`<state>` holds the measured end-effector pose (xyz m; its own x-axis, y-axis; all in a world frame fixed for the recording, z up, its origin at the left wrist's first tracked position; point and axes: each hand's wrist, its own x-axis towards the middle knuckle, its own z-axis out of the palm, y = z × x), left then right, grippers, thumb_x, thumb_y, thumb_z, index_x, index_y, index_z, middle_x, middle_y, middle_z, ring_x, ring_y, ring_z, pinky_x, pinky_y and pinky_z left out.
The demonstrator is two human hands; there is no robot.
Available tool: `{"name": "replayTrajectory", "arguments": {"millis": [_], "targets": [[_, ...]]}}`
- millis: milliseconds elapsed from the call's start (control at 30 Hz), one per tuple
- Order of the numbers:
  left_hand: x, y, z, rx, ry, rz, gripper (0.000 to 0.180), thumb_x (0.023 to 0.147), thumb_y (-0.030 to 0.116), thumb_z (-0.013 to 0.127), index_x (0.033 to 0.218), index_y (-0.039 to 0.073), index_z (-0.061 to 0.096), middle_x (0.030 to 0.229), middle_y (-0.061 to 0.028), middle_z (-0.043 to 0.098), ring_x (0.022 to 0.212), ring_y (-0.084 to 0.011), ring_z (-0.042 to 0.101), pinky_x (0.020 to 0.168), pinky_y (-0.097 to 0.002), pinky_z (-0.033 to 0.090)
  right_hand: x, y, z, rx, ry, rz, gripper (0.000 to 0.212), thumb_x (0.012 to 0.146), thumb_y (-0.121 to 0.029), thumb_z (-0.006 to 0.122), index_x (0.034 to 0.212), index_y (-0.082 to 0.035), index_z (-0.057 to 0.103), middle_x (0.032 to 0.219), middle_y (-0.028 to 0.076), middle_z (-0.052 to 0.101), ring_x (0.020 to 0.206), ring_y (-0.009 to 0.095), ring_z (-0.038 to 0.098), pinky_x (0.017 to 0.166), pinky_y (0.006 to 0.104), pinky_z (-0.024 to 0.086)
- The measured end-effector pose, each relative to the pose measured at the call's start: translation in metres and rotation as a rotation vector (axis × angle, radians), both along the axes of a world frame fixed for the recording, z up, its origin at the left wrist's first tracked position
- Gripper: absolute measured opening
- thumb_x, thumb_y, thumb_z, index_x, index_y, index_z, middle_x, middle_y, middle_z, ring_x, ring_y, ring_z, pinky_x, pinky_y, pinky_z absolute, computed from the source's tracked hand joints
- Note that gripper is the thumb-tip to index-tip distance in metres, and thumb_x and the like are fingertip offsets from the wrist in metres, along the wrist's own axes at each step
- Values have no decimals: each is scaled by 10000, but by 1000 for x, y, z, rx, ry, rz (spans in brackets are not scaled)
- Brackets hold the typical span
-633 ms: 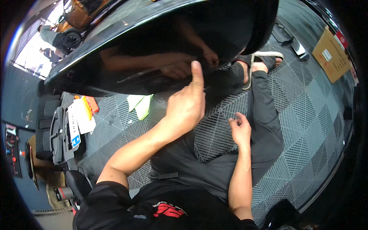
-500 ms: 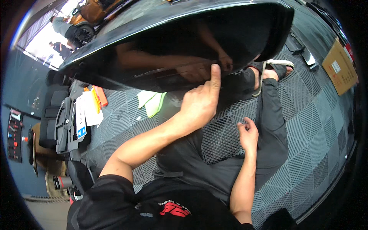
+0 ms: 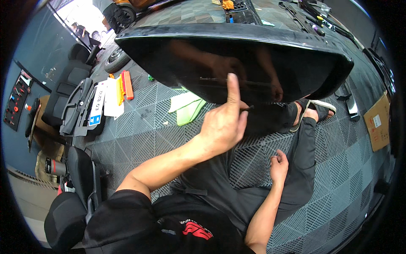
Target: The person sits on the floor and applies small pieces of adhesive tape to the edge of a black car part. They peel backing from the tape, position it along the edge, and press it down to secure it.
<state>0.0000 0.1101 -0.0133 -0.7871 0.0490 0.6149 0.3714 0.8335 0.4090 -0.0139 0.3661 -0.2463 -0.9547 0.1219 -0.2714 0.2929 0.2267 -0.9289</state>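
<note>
A large glossy black car body panel (image 3: 296,59) stands before me, with reflections of my arms on its face. A thin pale mark (image 3: 211,79) runs across it. My left hand (image 3: 222,127) points at the panel, its index finger stretched up and the thumb held apart. The fingertip lies just below that mark; whether it touches the surface I cannot tell. Nothing is in this hand. Beside my bent leg, my right hand (image 3: 278,168) hangs loosely, fingers slightly curled and apart, holding nothing.
On the tiled floor lie a light green cloth (image 3: 186,108), a number plate (image 3: 98,103) and orange-and-yellow pieces (image 3: 126,86). Car seats (image 3: 69,80) stand left. A cardboard box (image 3: 377,122) is at the right. Another person (image 3: 111,15) stands by an orange car at the far left.
My view has shifted, so the panel appears more level and further right. My left thumb has come away from the other fingers. The right hand stays beside the leg.
</note>
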Motion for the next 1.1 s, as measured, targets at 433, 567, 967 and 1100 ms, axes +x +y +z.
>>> {"name": "replayTrajectory", "arguments": {"millis": [433, 567, 967, 1100], "targets": [[14, -14, -8, 342, -183, 130, 1127, 931, 15, 662, 1565, -7, -270, 980, -194, 743, 806, -308, 765, 753, -380, 613, -1, 4, -15, 99, -52, 57, 456, 901, -87, 622, 1337, 47, 624, 866, 89, 701, 748, 146, 637, 709, 309, 512], [22, -18, -14, 329, -192, 142, 1126, 921, 18, 670, 1577, -3, -245, 939, -185, 742, 790, -329, 755, 742, -405, 611, 0, -2, -18, 73, -81, 75, 470, 882, -59, 614, 1335, 65, 607, 834, 69, 666, 685, 123, 607, 613, 285, 492], [34, -36, -7, 110, -152, 31, 995, 883, 35, 691, 1621, -48, 28, 909, -153, 734, 763, -356, 727, 713, -447, 596, -4, 3, -26, 54, -108, 78, 445, 912, -39, 590, 1347, 51, 582, 837, 48, 633, 634, 113, 595, 521, 276, 492], [57, -51, -24, 347, -159, -97, 578, 885, 28, 741, 1434, 3, 566, 960, -137, 737, 820, -235, 747, 721, -336, 601, 3, -6, -6, 12, -156, 91, 449, 907, -13, 549, 1347, 77, 575, 826, 70, 642, 622, 120, 596, 517, 282, 497]]}}
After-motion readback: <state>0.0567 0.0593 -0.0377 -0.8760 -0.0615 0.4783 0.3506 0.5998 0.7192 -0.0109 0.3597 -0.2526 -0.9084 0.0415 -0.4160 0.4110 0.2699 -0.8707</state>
